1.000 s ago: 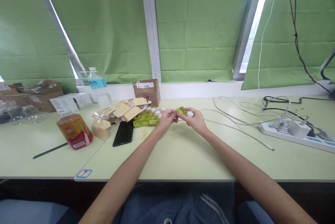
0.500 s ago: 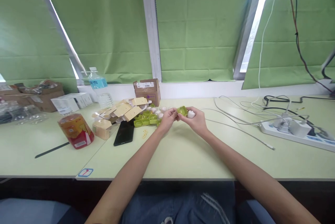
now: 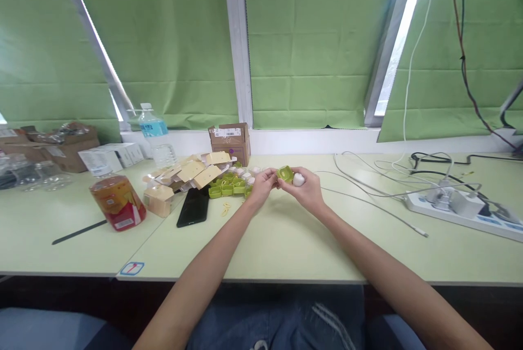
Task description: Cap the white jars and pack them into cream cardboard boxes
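Above the table, my left hand (image 3: 263,185) and my right hand (image 3: 309,193) meet around a small green case (image 3: 285,174) that looks like a hollow silicone cover. Fingers of both hands close on its edges, its hollow side facing me. In my right hand there is also a small white rounded piece (image 3: 298,179), beside the green case. What my left fingertips press on is partly hidden. Just left of my left hand lies a pile of similar green cases (image 3: 227,189), with several white pieces (image 3: 247,174) behind it.
Cream cardboard boxes (image 3: 191,170) are heaped left of the pile. Nearby lie a black phone (image 3: 193,207), yellow loops (image 3: 225,209) and an orange-red plastic jar (image 3: 118,203). A water bottle (image 3: 157,137) and brown carton (image 3: 230,144) stand behind. Cables and a power strip (image 3: 469,213) occupy the right.
My hands and the green case stay nearly in place. The white piece shows slightly more upright in my right hand. The view has shifted a little.
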The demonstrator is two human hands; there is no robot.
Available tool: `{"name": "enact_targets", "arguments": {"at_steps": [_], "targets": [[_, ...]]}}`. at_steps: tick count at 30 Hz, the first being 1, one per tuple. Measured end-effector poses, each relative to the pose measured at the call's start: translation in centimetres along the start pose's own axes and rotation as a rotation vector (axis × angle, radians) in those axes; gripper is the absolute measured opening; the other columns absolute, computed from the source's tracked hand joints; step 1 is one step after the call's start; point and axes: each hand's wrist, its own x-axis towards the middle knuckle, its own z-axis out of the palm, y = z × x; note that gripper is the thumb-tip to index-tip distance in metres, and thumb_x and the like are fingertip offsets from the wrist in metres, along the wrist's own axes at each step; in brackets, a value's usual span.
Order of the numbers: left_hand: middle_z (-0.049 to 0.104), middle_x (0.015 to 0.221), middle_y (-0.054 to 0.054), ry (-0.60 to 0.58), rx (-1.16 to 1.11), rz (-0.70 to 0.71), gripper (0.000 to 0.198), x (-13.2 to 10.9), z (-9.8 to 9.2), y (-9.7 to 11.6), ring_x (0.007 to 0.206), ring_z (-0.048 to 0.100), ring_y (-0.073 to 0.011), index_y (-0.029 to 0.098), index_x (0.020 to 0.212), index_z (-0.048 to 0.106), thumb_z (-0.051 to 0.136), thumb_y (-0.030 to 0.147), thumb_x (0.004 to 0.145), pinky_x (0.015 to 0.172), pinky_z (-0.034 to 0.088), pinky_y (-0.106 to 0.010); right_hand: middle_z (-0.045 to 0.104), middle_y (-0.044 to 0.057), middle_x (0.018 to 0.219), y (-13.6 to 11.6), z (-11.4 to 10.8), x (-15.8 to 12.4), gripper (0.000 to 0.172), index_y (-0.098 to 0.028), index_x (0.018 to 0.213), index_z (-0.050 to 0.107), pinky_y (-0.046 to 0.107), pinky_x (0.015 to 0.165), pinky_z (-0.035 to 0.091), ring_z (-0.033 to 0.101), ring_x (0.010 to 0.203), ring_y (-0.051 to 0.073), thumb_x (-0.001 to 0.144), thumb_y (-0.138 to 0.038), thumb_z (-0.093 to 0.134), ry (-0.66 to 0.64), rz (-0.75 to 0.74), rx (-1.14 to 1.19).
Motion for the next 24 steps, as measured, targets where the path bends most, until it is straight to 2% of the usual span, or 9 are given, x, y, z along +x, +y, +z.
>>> {"name": "enact_targets", "arguments": {"at_steps": [6,11,24], "targets": [[0.066,0.077,-0.002,-0.014,0.004,0.019,0.048,-0.8,-0.1,1.2,0.066,0.056,-0.0105,0.014,0.084,0.070,0.089,0.055,0.069,0.063,0.047,-0.024,0.079,0.008,0.099,-0.4,-0.3,0.2,0.037,-0.022,0.100,0.073,0.039,0.083,0.057,0.073,0.087,0.027,0.078,-0.052,0.080,-0.003,-0.045,-0.006],[0.067,0.076,-0.003,-0.029,0.012,0.008,0.047,-0.8,-0.5,1.0,0.065,0.056,-0.0103,0.013,0.086,0.073,0.090,0.054,0.070,0.064,0.048,-0.024,0.079,0.008,0.101,0.0,-0.3,0.1,0.038,-0.022,0.100,0.072,0.039,0.086,0.055,0.073,0.090,0.027,0.079,-0.053,0.078,-0.040,-0.062,-0.025],[0.067,0.075,-0.003,-0.031,-0.023,-0.004,0.048,-0.9,-0.6,0.8,0.067,0.057,-0.0109,0.013,0.086,0.076,0.092,0.054,0.067,0.066,0.049,-0.026,0.078,0.008,0.098,0.3,-0.3,0.2,0.040,-0.022,0.099,0.072,0.038,0.084,0.055,0.072,0.089,0.027,0.080,-0.056,0.078,-0.032,-0.075,-0.053]]}}
